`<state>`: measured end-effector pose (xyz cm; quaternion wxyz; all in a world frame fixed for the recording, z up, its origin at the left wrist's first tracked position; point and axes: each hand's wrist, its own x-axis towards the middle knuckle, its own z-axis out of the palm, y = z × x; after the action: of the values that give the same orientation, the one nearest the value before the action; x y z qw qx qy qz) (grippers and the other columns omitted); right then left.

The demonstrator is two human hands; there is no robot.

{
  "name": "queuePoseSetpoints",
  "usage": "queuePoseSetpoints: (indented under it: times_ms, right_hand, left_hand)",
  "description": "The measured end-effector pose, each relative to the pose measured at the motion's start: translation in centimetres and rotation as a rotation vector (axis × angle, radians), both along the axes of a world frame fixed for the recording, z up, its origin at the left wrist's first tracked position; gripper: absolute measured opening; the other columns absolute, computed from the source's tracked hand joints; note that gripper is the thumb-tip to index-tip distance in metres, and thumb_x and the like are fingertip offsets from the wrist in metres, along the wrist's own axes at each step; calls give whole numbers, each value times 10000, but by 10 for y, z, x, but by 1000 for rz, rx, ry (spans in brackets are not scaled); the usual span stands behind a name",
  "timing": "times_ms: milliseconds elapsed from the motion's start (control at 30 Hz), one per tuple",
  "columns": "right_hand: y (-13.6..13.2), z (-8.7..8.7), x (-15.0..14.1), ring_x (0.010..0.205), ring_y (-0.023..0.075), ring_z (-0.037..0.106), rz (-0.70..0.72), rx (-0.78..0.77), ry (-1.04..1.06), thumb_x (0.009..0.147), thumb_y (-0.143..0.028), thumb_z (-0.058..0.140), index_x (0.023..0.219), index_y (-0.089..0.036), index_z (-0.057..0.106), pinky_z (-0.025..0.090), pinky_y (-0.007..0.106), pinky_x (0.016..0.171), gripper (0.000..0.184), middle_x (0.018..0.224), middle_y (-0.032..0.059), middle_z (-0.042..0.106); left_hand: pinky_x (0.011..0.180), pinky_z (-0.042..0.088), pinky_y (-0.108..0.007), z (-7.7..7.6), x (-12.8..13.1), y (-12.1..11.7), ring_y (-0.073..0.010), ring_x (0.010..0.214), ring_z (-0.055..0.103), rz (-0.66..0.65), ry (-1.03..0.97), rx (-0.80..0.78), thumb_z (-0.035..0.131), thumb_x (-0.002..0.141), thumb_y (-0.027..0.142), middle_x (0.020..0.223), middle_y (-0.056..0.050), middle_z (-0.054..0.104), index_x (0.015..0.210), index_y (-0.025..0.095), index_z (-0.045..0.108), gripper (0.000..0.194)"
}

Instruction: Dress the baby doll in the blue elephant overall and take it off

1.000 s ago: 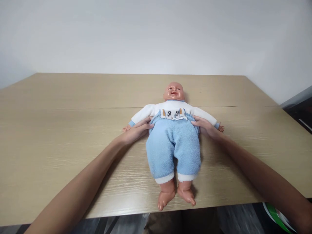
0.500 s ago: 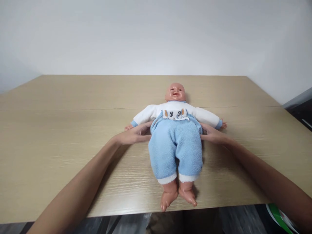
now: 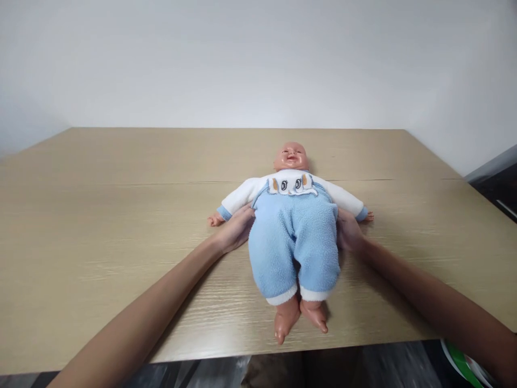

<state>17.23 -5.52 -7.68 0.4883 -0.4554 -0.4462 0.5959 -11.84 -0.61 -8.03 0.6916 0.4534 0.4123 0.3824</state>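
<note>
A baby doll (image 3: 293,226) lies on its back on the wooden table (image 3: 121,237), head towards the wall and feet towards me. It wears a white top and light blue fleece trousers with an animal face stitched on the front. Its arms are spread out to both sides. My left hand (image 3: 238,229) grips the doll's waist on the left, the fingers partly tucked behind the blue cloth. On the other side my right hand (image 3: 349,230) holds the waist likewise, its fingertips hidden behind the doll.
A pale wall (image 3: 250,64) stands behind the table's far edge. Off the right side is a dark object (image 3: 498,186). Below the front edge at lower right sits something round with a green and white rim (image 3: 458,355).
Both hands have closed in further round the doll's waist. The doll's legs have shifted slightly to the right and its feet sit a little farther from the front edge.
</note>
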Motion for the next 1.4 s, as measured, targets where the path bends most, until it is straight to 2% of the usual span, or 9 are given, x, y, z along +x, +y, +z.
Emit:
queuePoseSetpoints:
  times_ms: [133,300,467,567,667,933,1033,1200,1400]
  right_hand:
    - [2,-4,-1,1216,378,746,-14,-33,68,767,-708,788,1103,-321,765,641,518,994,513,1042,43,843]
    - [11,-9,4,1320,373,710,-90,12,61,746,-620,806,1074,-324,769,610,511,1081,444,1120,36,852]
    - [13,-4,11,1353,370,655,-111,121,-29,770,-520,783,982,-297,742,506,504,1184,310,1093,43,828]
    - [7,2,17,1174,339,650,-121,249,-170,819,-444,735,919,-302,689,492,477,1145,179,988,38,756]
    - [4,2,21,885,275,552,-120,322,-221,818,-387,705,882,-309,619,521,427,953,133,845,3,591]
    - [31,-2,22,926,249,566,-97,291,-153,932,-469,688,937,-294,627,502,376,967,185,912,-7,595]
    - [32,-4,30,971,246,591,-55,252,-243,930,-552,777,1004,-297,651,505,357,972,294,947,-13,650]
    - [17,-3,43,860,254,548,39,307,-511,945,-598,818,832,-282,650,513,390,948,376,852,5,631]
    - [10,-16,20,1366,284,645,-18,161,-110,936,-567,822,1211,-325,765,460,432,1261,371,1243,17,800]
  left_hand:
    - [681,469,-332,2,-1,2,-208,754,570,-12,45,73,808,739,460,758,14,550,841,253,503,382]
    - [646,391,-306,10,0,4,-168,701,451,49,43,106,777,659,329,741,25,491,759,238,497,311]
    - [828,462,-348,11,-3,8,-226,850,534,-3,17,176,744,654,312,804,-3,564,823,214,626,228]
    - [862,435,-341,7,-13,12,-226,910,519,-19,70,270,750,729,341,891,-16,586,883,202,659,227]
    - [816,393,-325,8,-21,13,-206,876,477,-25,127,395,756,849,413,902,-8,552,900,206,643,241]
    - [830,426,-312,22,-5,10,-204,875,499,47,261,484,743,964,573,936,-3,568,1004,226,629,368]
    - [871,422,-320,16,-13,13,-210,903,517,-6,380,521,686,1014,591,969,-5,588,1031,225,632,370]
    - [877,404,-346,12,-29,17,-227,911,519,-137,579,621,606,1059,632,946,-16,595,987,214,618,424]
    - [816,425,-302,5,-18,6,-177,834,447,-66,375,490,695,1028,645,890,29,513,979,225,564,443]
